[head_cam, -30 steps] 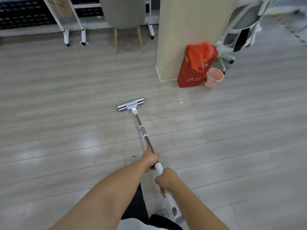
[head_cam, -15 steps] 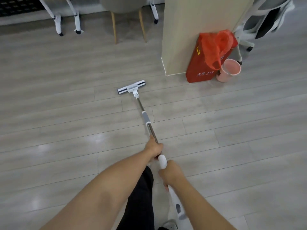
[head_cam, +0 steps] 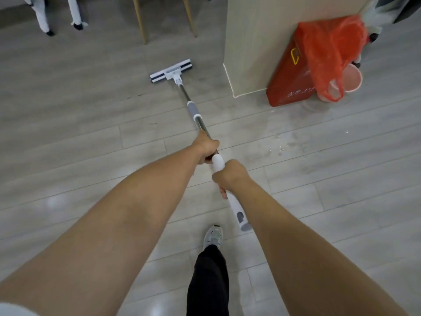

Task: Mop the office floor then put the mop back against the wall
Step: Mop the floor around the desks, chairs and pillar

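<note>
Mop (head_cam: 197,117) — gripped by both hands — points head-first up-left across floor (head_cam: 68,133).

The mop head (head_cam: 171,71) now sits farther up the floor (head_cam: 68,133), nearer the chair legs (head_cam: 139,21) at the frame's top. The red bag (head_cam: 293,71) and pink bucket (head_cam: 352,79) are closer, at upper right. A shoe (head_cam: 213,237) steps forward at lower centre.

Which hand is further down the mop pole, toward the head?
The left hand, gripping the metal shaft of the mop. The right hand sits behind it on the white handle section.
</note>
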`<action>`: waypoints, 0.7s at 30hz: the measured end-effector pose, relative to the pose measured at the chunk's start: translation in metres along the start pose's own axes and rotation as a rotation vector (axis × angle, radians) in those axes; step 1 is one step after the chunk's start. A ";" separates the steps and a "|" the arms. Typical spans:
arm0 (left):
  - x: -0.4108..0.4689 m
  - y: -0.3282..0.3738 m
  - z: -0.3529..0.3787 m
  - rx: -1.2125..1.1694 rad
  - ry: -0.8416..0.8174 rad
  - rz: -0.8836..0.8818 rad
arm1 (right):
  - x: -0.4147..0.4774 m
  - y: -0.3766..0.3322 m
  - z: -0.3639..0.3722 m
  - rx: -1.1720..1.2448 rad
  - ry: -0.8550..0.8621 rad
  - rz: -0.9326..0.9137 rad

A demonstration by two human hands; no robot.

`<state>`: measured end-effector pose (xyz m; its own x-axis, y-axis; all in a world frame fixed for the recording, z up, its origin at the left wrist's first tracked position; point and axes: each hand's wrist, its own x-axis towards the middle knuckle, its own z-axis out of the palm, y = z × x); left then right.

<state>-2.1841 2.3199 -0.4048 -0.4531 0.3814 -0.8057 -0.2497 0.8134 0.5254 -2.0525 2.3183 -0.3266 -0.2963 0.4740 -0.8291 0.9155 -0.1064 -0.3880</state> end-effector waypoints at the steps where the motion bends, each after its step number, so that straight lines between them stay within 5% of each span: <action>1: 0.007 0.004 0.000 -0.002 -0.006 -0.002 | 0.006 -0.001 -0.002 0.002 0.004 -0.004; 11: -0.018 -0.041 0.039 0.073 -0.064 -0.074 | -0.014 0.065 0.020 0.007 -0.019 0.006; 21: -0.163 -0.157 0.118 0.127 -0.098 -0.107 | -0.146 0.197 0.060 -0.107 -0.130 0.100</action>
<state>-1.9695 2.1818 -0.3879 -0.3426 0.3260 -0.8811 -0.1793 0.8979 0.4020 -1.8457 2.1759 -0.3063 -0.2291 0.3477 -0.9092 0.9637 -0.0504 -0.2621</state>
